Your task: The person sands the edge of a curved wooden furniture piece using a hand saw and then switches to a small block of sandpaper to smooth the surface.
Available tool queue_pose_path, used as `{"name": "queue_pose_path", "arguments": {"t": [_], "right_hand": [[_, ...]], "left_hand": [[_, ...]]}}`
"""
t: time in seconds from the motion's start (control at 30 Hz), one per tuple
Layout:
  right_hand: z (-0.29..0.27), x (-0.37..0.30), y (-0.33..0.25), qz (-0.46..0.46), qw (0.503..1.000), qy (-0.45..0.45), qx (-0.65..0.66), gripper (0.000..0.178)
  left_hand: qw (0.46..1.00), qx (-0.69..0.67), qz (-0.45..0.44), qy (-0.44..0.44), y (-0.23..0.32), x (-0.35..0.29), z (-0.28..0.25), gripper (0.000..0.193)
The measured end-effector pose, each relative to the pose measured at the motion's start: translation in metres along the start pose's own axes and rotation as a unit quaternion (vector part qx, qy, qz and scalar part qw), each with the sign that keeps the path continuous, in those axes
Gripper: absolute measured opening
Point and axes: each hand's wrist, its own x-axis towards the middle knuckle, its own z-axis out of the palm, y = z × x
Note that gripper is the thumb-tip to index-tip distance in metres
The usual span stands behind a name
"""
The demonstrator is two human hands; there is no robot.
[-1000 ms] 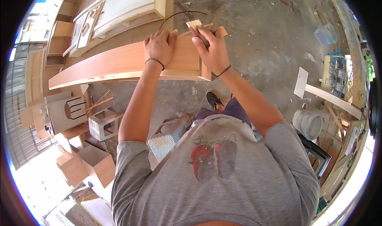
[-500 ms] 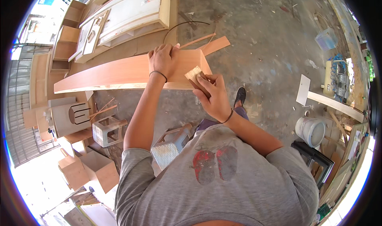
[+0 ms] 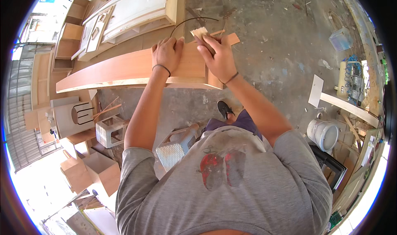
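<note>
A long wooden box-like panel [image 3: 120, 68], salmon-brown with a pale raw edge, stretches from the left to the middle in front of me. My left hand [image 3: 167, 55] lies on it near its right end, the fingers bent over the far edge and their tips hidden. In my right hand [image 3: 218, 58], between thumb and fingers, is a small sanding block [image 3: 201, 35], pale on one side and brown on the other. That hand is at the panel's right end, by its far corner. Whether the block touches the wood there, I cannot tell.
Thin wooden strips [image 3: 232, 39] stick out beyond the panel. A large white cabinet piece [image 3: 138, 17] lies at the far left. Plastic stools [image 3: 171, 154] stand close on my left. To the right are a white bucket [image 3: 324, 135] and an air compressor [image 3: 349, 82].
My right hand has moved away from me with the sanding block, toward the far corner of the panel's end. My left hand has shifted slightly left. My visible foot has moved left.
</note>
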Motion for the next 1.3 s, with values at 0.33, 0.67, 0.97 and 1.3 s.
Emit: {"name": "queue_pose_path", "arguments": {"t": [0.33,0.67,0.97,1.3], "right_hand": [[-0.005,-0.004,0.013,-0.067,0.997,0.014,0.025,0.032],[-0.009,-0.016,0.006,-0.051,0.999,-0.01,0.009,0.033],[-0.017,-0.006,0.022,-0.054,0.997,-0.045,0.029,0.033],[-0.022,-0.016,0.021,-0.068,0.988,-0.134,0.031,0.034]], "left_hand": [[1.0,0.001,-0.01,-0.011,0.005,-0.001,-0.003,0.04],[1.0,0.003,-0.02,-0.022,0.002,0.001,-0.003,0.042],[0.999,0.0,-0.021,-0.03,0.004,0.0,-0.001,0.043],[1.0,0.0,-0.023,-0.003,0.003,-0.001,-0.002,0.042]]}}
